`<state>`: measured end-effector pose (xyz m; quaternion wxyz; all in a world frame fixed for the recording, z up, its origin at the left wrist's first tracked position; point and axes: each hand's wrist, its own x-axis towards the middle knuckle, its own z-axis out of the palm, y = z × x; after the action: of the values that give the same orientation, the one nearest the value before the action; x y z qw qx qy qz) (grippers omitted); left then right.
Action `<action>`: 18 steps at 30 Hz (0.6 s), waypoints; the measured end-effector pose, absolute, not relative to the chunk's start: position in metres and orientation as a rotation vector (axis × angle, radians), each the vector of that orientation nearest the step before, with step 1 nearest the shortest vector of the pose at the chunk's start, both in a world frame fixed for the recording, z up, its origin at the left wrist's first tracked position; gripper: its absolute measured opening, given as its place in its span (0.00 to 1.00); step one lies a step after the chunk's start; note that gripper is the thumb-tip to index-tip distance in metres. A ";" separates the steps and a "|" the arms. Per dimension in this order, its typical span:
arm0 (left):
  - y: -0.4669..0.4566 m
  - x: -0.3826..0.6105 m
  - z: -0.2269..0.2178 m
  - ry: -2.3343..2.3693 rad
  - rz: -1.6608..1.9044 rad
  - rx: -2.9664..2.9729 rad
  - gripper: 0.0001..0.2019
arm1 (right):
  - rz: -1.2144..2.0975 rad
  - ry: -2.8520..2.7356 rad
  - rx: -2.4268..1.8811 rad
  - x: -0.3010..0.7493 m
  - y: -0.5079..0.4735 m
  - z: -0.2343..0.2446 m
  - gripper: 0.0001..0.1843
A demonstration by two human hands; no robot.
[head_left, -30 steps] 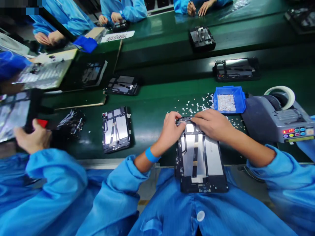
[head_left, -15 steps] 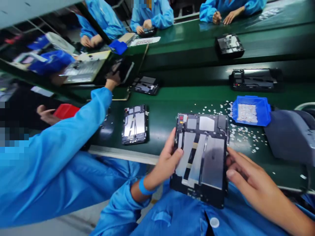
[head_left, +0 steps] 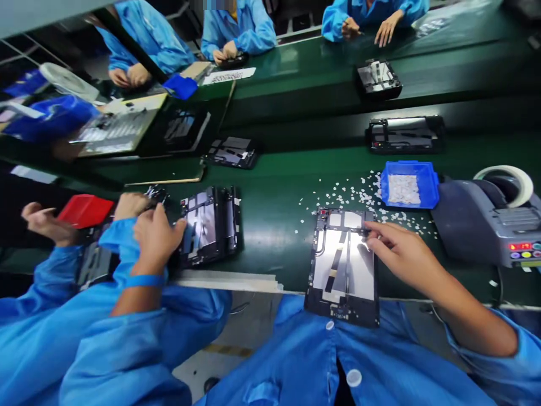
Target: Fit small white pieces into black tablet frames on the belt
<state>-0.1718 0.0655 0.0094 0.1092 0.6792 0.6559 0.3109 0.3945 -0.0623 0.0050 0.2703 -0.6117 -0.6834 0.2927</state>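
Note:
A tablet with its back off overhangs the bench's front edge before me. My right hand pinches its upper right edge with thumb and fingers. Farther left, my left hand, wearing a blue wristband, is closed at the left edge of a second open-backed tablet; some of its fingers are hidden. That tablet overlaps a third tablet just to its right. Small white pieces lie scattered beyond the front tablet, around a blue tray holding more of them.
A grey tape dispenser with a roll stands at right. More tablets lie on the green bench. A co-worker's hand is close beside my left hand, near a red tray. Other people in blue sit across the bench.
My left hand has let go of the front tablet and moved left to another one. My right hand has shifted up to the front tablet's upper right edge. The co-worker's arm has drawn back.

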 end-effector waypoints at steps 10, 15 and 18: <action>0.070 0.132 0.005 0.832 0.294 2.649 0.23 | 0.655 -1.949 -1.589 0.367 -0.031 0.003 0.18; 0.089 0.123 -0.003 0.777 0.293 2.622 0.13 | 0.691 -1.883 -1.618 0.372 -0.031 0.000 0.17; 0.081 0.110 -0.008 0.872 0.377 2.563 0.10 | 0.822 -1.801 -1.562 0.358 -0.012 -0.005 0.16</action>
<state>0.1103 0.0813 -0.0079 0.2026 0.9182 0.3124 0.1352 0.3582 -0.0118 -0.0053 0.3051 -0.5900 -0.6801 0.3104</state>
